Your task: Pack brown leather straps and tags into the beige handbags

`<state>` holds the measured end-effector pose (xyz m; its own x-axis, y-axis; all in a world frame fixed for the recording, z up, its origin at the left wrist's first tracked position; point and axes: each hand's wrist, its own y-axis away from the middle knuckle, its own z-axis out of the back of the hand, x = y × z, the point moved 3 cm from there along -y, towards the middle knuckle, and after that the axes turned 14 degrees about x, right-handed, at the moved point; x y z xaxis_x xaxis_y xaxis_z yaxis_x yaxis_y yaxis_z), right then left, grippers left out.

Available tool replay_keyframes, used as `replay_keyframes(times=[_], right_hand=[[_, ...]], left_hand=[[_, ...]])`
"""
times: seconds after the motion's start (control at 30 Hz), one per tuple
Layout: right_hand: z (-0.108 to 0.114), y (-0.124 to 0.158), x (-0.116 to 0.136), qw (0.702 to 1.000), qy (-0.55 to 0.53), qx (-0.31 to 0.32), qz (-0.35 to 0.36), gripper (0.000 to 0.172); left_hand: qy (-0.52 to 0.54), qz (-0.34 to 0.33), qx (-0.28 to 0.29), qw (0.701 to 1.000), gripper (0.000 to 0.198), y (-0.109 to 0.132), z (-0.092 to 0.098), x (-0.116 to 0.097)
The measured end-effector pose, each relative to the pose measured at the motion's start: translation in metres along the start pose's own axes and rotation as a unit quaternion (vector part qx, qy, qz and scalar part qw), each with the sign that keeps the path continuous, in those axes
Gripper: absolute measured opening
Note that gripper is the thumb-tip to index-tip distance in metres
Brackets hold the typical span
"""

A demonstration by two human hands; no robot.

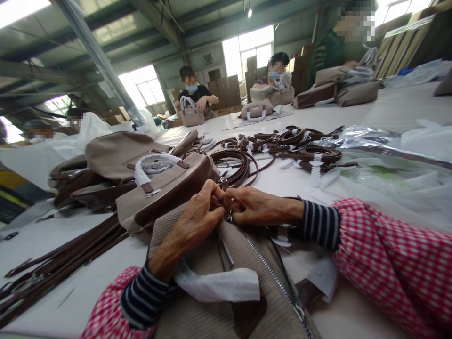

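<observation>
no text, brand, number or sign can be read. on the near bag (205, 256) and the left bag (132, 205), no lettering can be made out; on the far bag (192, 117) and boxes (226, 92), any print is too small or blurred.

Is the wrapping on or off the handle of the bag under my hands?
On: white wrapping covers the visible curve of the handle on the ribbed bag, while the brown tab below shows uncovered.
</observation>
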<state>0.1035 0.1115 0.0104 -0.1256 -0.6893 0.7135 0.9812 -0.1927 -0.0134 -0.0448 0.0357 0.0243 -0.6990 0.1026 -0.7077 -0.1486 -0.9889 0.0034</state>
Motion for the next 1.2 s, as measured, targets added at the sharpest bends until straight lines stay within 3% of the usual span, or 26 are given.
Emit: replay_keyframes(times=[0.1,0.3,0.47,0.63,0.83,1.0,1.2], right_hand=[[-0.001,-0.001,0.003,0.998,0.052,-0.014,-0.025,0.021],[-0.003,-0.007,0.011,0.99,0.125,0.02,-0.066,0.01],[0.001,-0.02,0.009,0.99,0.08,0.077,-0.086,0.013],[-0.002,-0.028,0.004,0.986,-0.022,0.121,-0.11,0.011],[-0.005,-0.026,0.008,0.995,0.032,0.067,-0.074,0.014],[-0.006,-0.028,0.003,0.991,0.058,0.071,-0.094,0.008],[-0.009,-0.03,0.001,0.992,0.078,0.068,-0.075,0.013]], left_hand=[[-0.044,-0.014,0.011,0.999,0.014,0.002,-0.001,-0.002],[-0.182,-0.012,0.005,0.983,0.017,0.013,-0.002,-0.003],[-0.316,0.015,0.013,0.949,0.01,0.017,0.006,-0.007],[-0.427,0.055,0.126,0.894,0.022,0.012,0.011,-0.013],[-0.457,0.124,0.217,0.854,0.025,-0.003,0.015,-0.027],[-0.434,0.125,0.24,0.859,0.025,-0.011,0.02,-0.027],[-0.396,0.136,0.221,0.881,0.024,-0.012,0.021,-0.015]])
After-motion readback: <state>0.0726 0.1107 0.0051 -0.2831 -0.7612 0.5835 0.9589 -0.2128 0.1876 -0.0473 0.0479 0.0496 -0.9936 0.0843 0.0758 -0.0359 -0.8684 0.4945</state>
